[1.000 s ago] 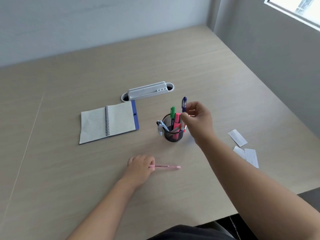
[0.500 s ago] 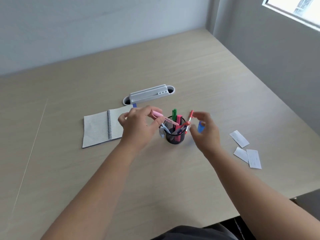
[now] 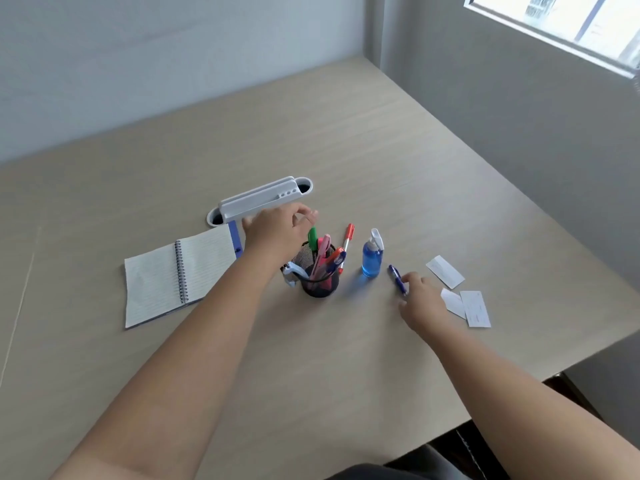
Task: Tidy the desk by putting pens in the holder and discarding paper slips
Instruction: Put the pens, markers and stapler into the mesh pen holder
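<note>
A black mesh pen holder (image 3: pixel 320 284) stands mid-desk with green, pink and red pens and a white clip-like item in it. A red-capped pen (image 3: pixel 348 239) slants at its right side; I cannot tell whether it rests in the holder or on the desk. My left hand (image 3: pixel 277 232) hovers just behind the holder, fingers apart and empty. A blue pen (image 3: pixel 397 279) lies on the desk right of the bottle, and my right hand (image 3: pixel 424 301) pinches its near end. Three white paper slips (image 3: pixel 445 271) (image 3: pixel 453 303) (image 3: pixel 476 309) lie right of that hand.
A blue spray bottle (image 3: pixel 372 261) stands between the holder and the blue pen. An open spiral notebook (image 3: pixel 180 277) lies to the left, and a white cable-port cover (image 3: pixel 259 199) sits behind. The desk edge (image 3: pixel 519 386) runs close on the right and front.
My left hand carried the pink pen from the near desk to the holder and let it go there. My right hand moved right and down; the blue pen is now on the desk.
</note>
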The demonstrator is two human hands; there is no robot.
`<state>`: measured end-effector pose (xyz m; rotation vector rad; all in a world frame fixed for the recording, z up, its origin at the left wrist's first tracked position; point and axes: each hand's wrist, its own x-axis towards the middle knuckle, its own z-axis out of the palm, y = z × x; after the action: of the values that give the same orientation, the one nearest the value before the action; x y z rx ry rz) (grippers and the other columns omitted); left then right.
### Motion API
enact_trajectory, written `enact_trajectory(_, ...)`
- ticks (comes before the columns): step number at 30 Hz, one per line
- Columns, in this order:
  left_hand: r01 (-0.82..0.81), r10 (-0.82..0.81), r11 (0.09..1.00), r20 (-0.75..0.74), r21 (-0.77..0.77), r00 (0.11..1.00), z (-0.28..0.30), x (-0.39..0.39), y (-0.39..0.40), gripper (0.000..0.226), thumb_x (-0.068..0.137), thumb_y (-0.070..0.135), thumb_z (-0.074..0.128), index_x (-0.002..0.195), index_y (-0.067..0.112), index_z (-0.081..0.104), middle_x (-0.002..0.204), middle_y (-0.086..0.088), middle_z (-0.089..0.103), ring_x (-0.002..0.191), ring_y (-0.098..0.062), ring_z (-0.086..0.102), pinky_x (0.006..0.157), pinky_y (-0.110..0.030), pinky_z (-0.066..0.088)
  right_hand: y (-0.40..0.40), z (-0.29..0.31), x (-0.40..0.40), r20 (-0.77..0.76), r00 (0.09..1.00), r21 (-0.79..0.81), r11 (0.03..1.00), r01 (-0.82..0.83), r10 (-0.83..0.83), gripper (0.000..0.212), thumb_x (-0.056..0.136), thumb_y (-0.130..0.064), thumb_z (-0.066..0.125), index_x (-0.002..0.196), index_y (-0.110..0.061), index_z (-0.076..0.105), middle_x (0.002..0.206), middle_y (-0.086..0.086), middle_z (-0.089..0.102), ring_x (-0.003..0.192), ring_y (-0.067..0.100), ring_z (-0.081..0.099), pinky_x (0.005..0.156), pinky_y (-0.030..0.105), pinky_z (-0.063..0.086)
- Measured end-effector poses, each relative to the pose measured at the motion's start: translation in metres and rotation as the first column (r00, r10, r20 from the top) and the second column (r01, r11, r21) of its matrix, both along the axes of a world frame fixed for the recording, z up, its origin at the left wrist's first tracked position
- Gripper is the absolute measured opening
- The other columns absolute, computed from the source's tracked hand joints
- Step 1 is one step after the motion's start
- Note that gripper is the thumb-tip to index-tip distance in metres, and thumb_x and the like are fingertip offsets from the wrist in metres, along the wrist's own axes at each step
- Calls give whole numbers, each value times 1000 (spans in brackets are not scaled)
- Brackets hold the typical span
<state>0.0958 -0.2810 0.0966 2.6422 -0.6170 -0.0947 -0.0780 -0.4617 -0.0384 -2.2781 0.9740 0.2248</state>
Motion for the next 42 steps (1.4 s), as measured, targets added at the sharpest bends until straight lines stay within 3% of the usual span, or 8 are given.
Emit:
enact_trajectory(5, 213, -199, 974, -162, 74, 966, -3, 16, -54, 20, 87, 34, 56, 103, 30, 69, 97, 5, 70, 91, -17, 65, 88, -37, 54, 6, 1, 4, -29, 1000, 73, 997, -1, 3, 45, 79, -4, 50, 122, -17, 45, 96, 7, 55, 82, 30, 55, 57, 33, 46)
enact_trajectory(11, 404, -225, 837, -440, 369, 869, -31, 48, -109, 28, 89, 19, 61, 115, 24, 70, 120, 1, 66, 111, -20, 60, 88, -27, 46, 1, 2, 2, -11, 996, 211, 974, 85, -84, 52, 78, -9, 56, 127, -21, 45, 78, 2, 55, 70, 20, 57, 58, 31, 45)
enact_trajectory(14, 404, -185, 781, -441, 476, 878, -53, 62, -126, 25, 86, 15, 61, 108, 18, 72, 113, -4, 69, 103, -25, 64, 92, -34, 52, -5, 0, 0, -11, 995, 265, 959, 98, -99, 54, 76, -10, 57, 126, -25, 44, 86, 7, 62, 70, 20, 60, 62, 34, 50)
enact_trajectory(17, 428, -195, 677, -415, 599, 889, -68, 68, -141, 14, 81, 22, 67, 88, 10, 69, 89, -6, 65, 80, -26, 60, 73, -30, 51, -5, 1, 0, 15, 994, 350, 932, 95, -108, 54, 74, -9, 58, 125, -26, 46, 72, 2, 59, 63, 17, 57, 63, 36, 55)
enact_trajectory(27, 480, -236, 509, -420, 715, 876, -94, 62, -175, 20, 77, 16, 71, 95, 7, 70, 82, -10, 60, 80, -28, 61, 80, -33, 55, -4, 1, 13, -28, 997, 359, 930, 80, -75, 53, 73, -14, 59, 121, -31, 47, 74, -1, 63, 75, 20, 64, 74, 38, 56)
enact_trajectory(34, 404, -222, 776, -390, 484, 894, -94, 63, -166, 16, 74, 14, 66, 90, 10, 66, 91, -9, 68, 83, -29, 64, 71, -30, 53, 0, 0, 22, -55, 998, 316, 948, 49, -33, 53, 70, -13, 57, 118, -30, 42, 88, 6, 67, 78, 24, 65, 67, 35, 54)
enact_trajectory(37, 311, -215, 904, -318, 292, 923, -69, 72, -153, 11, 71, 12, 66, 75, 21, 60, 74, -6, 55, 69, -24, 49, 61, -28, 42, 7, 6, 21, -41, 999, 266, 964, 4, 7, 55, 73, -9, 53, 124, -25, 40, 82, 4, 59, 72, 24, 59, 52, 28, 41)
enact_trajectory(42, 64, -81, 995, -223, -81, 971, -13, 76, -98, 15, 75, 17, 76, 90, 17, 71, 83, -3, 69, 74, -19, 63, 68, -27, 51, 29, 24, 16, -57, 991, 212, 972, -103, 117, 61, 76, -6, 51, 132, -24, 36, 91, 3, 53, 74, 24, 57, 54, 28, 44)
